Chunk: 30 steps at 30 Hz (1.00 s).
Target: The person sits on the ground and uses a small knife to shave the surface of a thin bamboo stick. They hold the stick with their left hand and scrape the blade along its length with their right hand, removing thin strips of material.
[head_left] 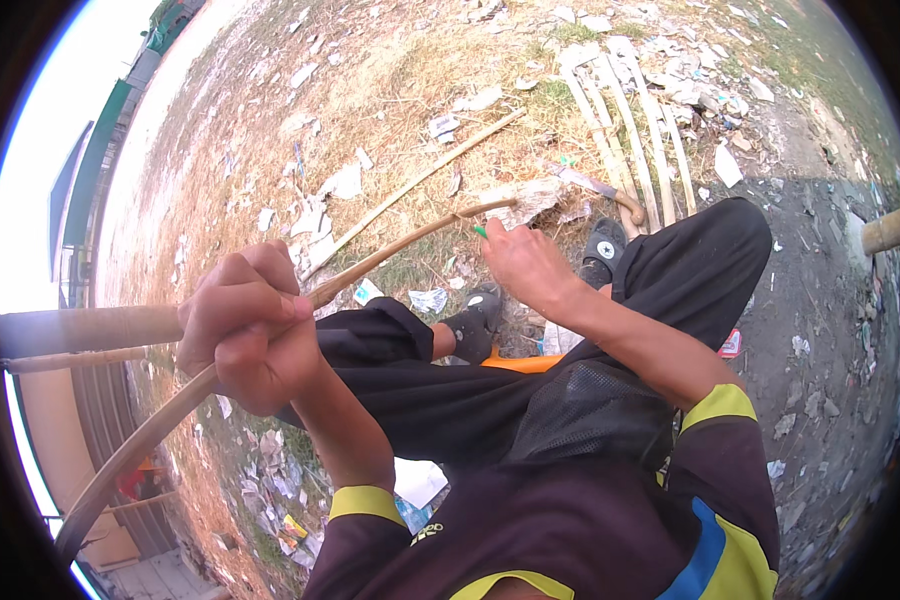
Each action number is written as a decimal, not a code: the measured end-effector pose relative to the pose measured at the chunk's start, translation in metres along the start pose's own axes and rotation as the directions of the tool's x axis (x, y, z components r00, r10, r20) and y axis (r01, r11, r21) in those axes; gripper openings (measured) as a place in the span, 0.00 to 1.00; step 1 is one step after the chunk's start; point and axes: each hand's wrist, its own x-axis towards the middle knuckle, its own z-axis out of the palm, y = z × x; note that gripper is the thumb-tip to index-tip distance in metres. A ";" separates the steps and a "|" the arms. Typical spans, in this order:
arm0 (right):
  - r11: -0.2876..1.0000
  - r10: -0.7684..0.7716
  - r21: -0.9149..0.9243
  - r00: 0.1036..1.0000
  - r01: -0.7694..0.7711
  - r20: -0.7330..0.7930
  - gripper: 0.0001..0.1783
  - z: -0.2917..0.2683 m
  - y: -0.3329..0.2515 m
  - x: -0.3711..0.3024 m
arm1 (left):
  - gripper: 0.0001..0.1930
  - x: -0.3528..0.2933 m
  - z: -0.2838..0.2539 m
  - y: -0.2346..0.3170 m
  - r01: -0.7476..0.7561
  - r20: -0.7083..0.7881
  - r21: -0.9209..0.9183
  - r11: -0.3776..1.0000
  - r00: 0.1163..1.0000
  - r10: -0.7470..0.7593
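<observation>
A long, curved bamboo strip [390, 248] runs from the lower left up toward the middle. My left hand [255, 330] is closed in a fist around it. At that fist's left side a thicker round pole [90, 330] meets or passes behind the knuckles; I cannot tell which. My right hand [530, 265] is closed just below the strip's far end, apart from it. From its fingers pokes the tip of a small green object [480, 231], mostly hidden. Beyond my right hand lies a blade [585, 180] with a curved wooden handle [630, 208].
Several pale bamboo strips [650, 135] lie side by side at the far right, by my foot. A single straight strip [420, 185] rests on the dry grass. Paper scraps litter the ground. An orange plastic edge [525, 363] shows between my legs; another pole end [888, 230] is at the right.
</observation>
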 end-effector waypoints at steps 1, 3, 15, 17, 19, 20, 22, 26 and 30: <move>0.999 0.010 0.042 1.000 -0.010 0.009 0.15 0.006 0.004 -0.003 | 0.09 0.000 0.003 0.002 -0.009 0.031 0.008 1.000 0.999 0.009; 0.993 -0.001 0.122 0.998 -0.007 0.060 0.14 -0.018 -0.026 -0.005 | 0.09 0.000 0.004 0.004 -0.020 0.064 0.027 0.999 0.998 0.019; 0.982 0.083 0.161 0.992 -0.098 0.095 0.16 0.025 0.001 0.012 | 0.09 0.000 -0.006 0.001 0.011 -0.042 0.015 1.000 0.999 -0.011; 0.990 0.128 0.050 0.990 -0.131 0.060 0.16 0.047 0.041 0.022 | 0.09 0.000 -0.006 0.000 0.031 -0.033 0.003 1.000 0.999 -0.031; 0.991 0.110 0.075 0.993 -0.114 0.050 0.16 0.053 0.046 0.027 | 0.08 0.000 -0.008 0.001 0.042 -0.010 0.007 0.999 0.999 -0.042; 0.991 0.096 0.092 0.994 -0.101 0.060 0.16 0.050 0.039 0.026 | 0.08 -0.002 -0.010 0.002 0.041 -0.023 0.003 0.999 0.999 -0.041; 0.992 0.077 0.089 0.994 -0.084 0.081 0.15 0.041 0.018 0.024 | 0.08 -0.003 -0.011 0.004 0.037 -0.056 -0.010 0.999 0.998 -0.037; 0.991 0.124 -0.068 0.968 -0.112 0.220 0.16 0.064 0.069 0.031 | 0.08 0.001 -0.007 0.004 0.012 -0.059 0.012 1.000 0.998 -0.011; 0.954 0.287 -0.166 0.917 -0.249 0.277 0.18 0.087 0.109 0.025 | 0.08 -0.001 -0.006 -0.001 0.030 -0.073 0.003 1.000 0.997 -0.029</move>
